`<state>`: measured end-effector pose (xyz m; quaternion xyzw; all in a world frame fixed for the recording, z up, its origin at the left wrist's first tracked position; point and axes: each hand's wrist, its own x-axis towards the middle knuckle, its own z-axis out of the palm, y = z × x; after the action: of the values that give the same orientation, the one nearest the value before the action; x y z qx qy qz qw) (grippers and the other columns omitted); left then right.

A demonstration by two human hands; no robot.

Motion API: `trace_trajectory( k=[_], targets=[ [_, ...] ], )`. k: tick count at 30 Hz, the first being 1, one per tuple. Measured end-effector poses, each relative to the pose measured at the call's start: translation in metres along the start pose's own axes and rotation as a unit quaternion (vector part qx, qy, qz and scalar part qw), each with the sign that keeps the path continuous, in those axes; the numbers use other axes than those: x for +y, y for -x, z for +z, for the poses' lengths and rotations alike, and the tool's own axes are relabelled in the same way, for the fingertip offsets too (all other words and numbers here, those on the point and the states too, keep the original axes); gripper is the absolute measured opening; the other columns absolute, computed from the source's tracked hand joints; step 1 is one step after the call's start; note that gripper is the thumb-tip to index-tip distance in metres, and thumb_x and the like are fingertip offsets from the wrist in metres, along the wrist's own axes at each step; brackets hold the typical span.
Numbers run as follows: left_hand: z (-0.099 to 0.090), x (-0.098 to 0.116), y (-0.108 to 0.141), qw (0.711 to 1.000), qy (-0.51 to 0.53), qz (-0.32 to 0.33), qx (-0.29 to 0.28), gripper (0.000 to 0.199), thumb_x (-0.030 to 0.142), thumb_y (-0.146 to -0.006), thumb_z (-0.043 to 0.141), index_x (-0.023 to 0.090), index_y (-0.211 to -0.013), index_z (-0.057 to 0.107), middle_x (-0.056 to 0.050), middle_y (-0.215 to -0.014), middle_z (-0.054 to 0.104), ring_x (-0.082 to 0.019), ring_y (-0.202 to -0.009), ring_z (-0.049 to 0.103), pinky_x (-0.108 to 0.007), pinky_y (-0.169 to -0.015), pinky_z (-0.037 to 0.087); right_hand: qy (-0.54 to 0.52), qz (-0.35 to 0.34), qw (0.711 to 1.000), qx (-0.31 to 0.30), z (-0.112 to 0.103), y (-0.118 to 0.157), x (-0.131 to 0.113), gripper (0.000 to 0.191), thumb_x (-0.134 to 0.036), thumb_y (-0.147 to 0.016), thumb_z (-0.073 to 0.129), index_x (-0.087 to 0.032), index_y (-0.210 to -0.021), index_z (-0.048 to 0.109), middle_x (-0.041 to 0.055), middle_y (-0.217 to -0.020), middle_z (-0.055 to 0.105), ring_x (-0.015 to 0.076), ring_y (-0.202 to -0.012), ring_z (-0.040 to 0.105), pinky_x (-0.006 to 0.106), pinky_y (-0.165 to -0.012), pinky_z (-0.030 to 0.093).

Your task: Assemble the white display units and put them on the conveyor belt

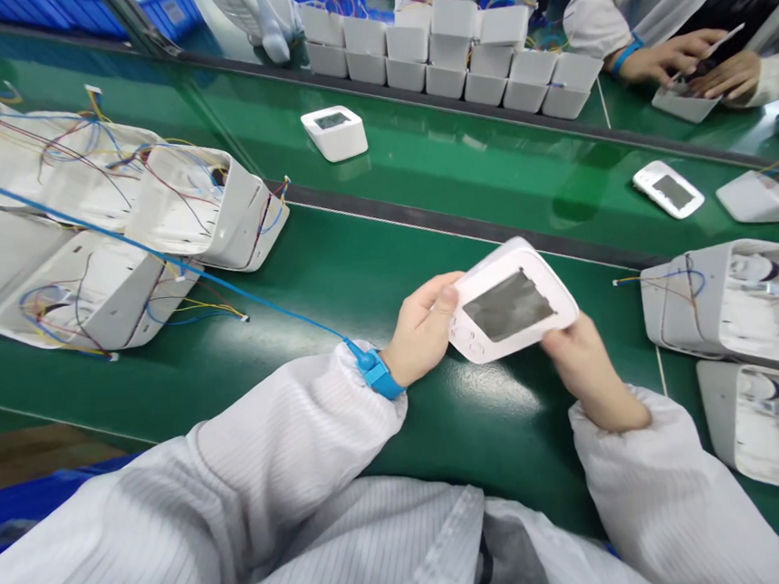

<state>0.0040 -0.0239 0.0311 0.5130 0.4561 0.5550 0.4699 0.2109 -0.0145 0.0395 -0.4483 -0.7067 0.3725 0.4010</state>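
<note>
Between my two hands is a white device housing (pixel 538 270) with a dark rectangular screen (pixel 508 304) and small round button outlines near its left end. It is tilted, face up, above the green bench. My left hand (pixel 425 325) grips its left end, thumb on the front face. At the lower right corner, my right hand (pixel 581 357) holds the edge, its fingers partly hidden behind the housing. A blue wrist strap (pixel 377 373) with a blue cord circles my left wrist.
Open white casings with loose wires (pixel 211 203) crowd the left; more casings (pixel 696 297) stand at right. Finished-looking units, a white monitor (pixel 341 137) and a front panel (pixel 671 190), lie on the green strip beyond. Stacked casings (pixel 402 54) line the back; a co-worker's hands (pixel 703 65) handle a part.
</note>
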Motion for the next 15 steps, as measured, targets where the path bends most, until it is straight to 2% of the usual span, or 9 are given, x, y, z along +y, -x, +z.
trace_trajectory(
  k=[2,4,6,8,10,11,13,15],
  targets=[
    [-0.001,-0.001,-0.003,1.0,-0.021,0.019,0.006,0.055,0.06,-0.094,0.042,0.015,-0.118,0.063,-0.011,-0.11,0.071,-0.021,-0.095,0.067,-0.034,-0.081,0.054,-0.009,0.026,0.999,-0.025,0.004,0.003,0.002,0.052,-0.06,-0.079,0.069,-0.02,-0.112,0.065,0.0097,-0.102,0.074,0.0273,-0.091,0.07,0.042,-0.078,0.057],
    [-0.002,-0.001,-0.005,0.997,-0.055,0.047,-0.011,0.051,0.056,-0.095,0.043,0.016,-0.121,0.061,-0.012,-0.12,0.067,-0.023,-0.108,0.064,-0.037,-0.092,0.052,0.021,0.028,0.999,0.011,0.003,0.006,0.002,0.043,-0.05,-0.078,0.074,-0.02,-0.108,0.065,0.0081,-0.098,0.073,0.0262,-0.088,0.069,0.042,-0.078,0.057],
    [-0.002,-0.001,-0.005,0.993,-0.074,0.089,-0.022,0.056,0.058,-0.092,0.05,0.019,-0.132,0.053,-0.014,-0.137,0.057,-0.026,-0.123,0.056,-0.041,-0.101,0.047,0.073,-0.017,0.995,0.073,-0.002,0.007,-0.001,0.038,-0.045,-0.079,0.073,-0.022,-0.108,0.064,0.0074,-0.098,0.071,0.0258,-0.088,0.067,0.043,-0.079,0.055],
    [-0.002,-0.001,-0.004,0.985,-0.096,0.142,-0.027,0.077,0.061,-0.082,0.063,0.023,-0.144,0.038,-0.016,-0.15,0.042,-0.03,-0.136,0.045,-0.046,-0.109,0.041,0.129,-0.078,0.982,0.111,-0.007,0.007,-0.006,0.038,-0.044,-0.081,0.072,-0.023,-0.112,0.064,0.008,-0.102,0.068,0.0266,-0.093,0.065,0.043,-0.081,0.054],
    [-0.001,0.0,-0.001,0.973,-0.13,0.185,-0.049,0.094,0.063,-0.072,0.072,0.025,-0.148,0.032,-0.016,-0.153,0.038,-0.033,-0.141,0.038,-0.049,-0.115,0.035,0.18,-0.131,0.971,0.087,-0.01,0.006,-0.012,0.041,-0.044,-0.082,0.071,-0.025,-0.117,0.064,0.0089,-0.107,0.066,0.0275,-0.098,0.063,0.043,-0.084,0.053],
    [-0.001,0.001,0.0,0.966,-0.148,0.201,-0.065,0.095,0.062,-0.069,0.074,0.024,-0.147,0.034,-0.016,-0.152,0.04,-0.033,-0.141,0.038,-0.05,-0.116,0.033,0.198,-0.152,0.967,0.059,-0.01,0.005,-0.015,0.041,-0.043,-0.082,0.071,-0.025,-0.119,0.064,0.0091,-0.108,0.066,0.0273,-0.098,0.064,0.042,-0.084,0.054],
    [0.0,0.002,0.002,0.958,-0.166,0.219,-0.085,0.09,0.061,-0.068,0.076,0.023,-0.142,0.041,-0.016,-0.144,0.049,-0.033,-0.135,0.045,-0.051,-0.114,0.036,0.222,-0.175,0.959,0.006,-0.008,0.006,-0.017,0.04,-0.042,-0.085,0.068,-0.026,-0.122,0.063,0.0091,-0.109,0.067,0.0262,-0.097,0.066,0.04,-0.082,0.054],
    [0.0,0.001,0.002,0.957,-0.168,0.221,-0.082,0.085,0.06,-0.066,0.077,0.022,-0.135,0.047,-0.015,-0.134,0.056,-0.032,-0.126,0.052,-0.05,-0.109,0.041,0.234,-0.184,0.955,-0.013,-0.003,0.007,-0.018,0.038,-0.041,-0.088,0.064,-0.026,-0.124,0.062,0.0084,-0.111,0.069,0.026,-0.097,0.068,0.039,-0.081,0.055]
  ],
)
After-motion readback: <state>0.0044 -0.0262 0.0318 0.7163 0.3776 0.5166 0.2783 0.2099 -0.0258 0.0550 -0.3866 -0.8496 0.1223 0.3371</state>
